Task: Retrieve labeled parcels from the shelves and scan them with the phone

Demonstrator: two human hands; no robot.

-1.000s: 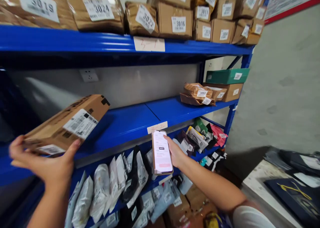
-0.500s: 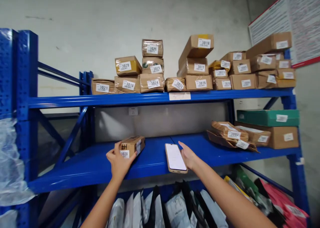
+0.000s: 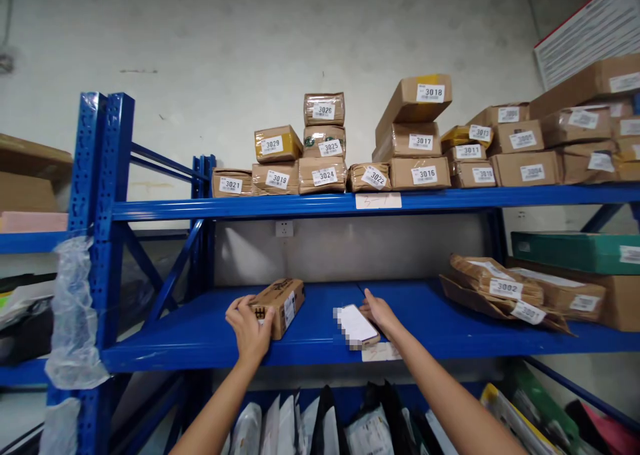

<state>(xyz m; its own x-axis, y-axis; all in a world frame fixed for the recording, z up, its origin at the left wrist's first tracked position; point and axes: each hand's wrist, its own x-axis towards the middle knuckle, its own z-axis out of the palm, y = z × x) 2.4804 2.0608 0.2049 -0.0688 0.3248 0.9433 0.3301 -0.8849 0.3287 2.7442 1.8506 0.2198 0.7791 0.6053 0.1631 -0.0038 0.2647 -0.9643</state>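
Observation:
My left hand [image 3: 249,327] is wrapped round the near end of a small cardboard box [image 3: 289,303] on the middle blue shelf. Black print marks the box's top, a white label its right side, and my fingers hide most of its front face. In my right hand [image 3: 381,312] is a smartphone [image 3: 359,326] in a tan case, its bright screen facing up and tilted. The phone is above the shelf's front edge, right of the box. Part of the phone is blurred into blocks.
The upper shelf [image 3: 240,207] carries several numbered cardboard boxes, one stack labelled 3018 [image 3: 415,100]. Flat brown parcels [image 3: 505,288] and a green box [image 3: 575,250] lie on the middle shelf's right. Bagged parcels [image 3: 370,428] stand below. A blue upright [image 3: 114,242] rises at left.
The view has swung left, so everything sits further right. The box has turned under my left hand, showing more of its right side. The phone in my right hand has tilted.

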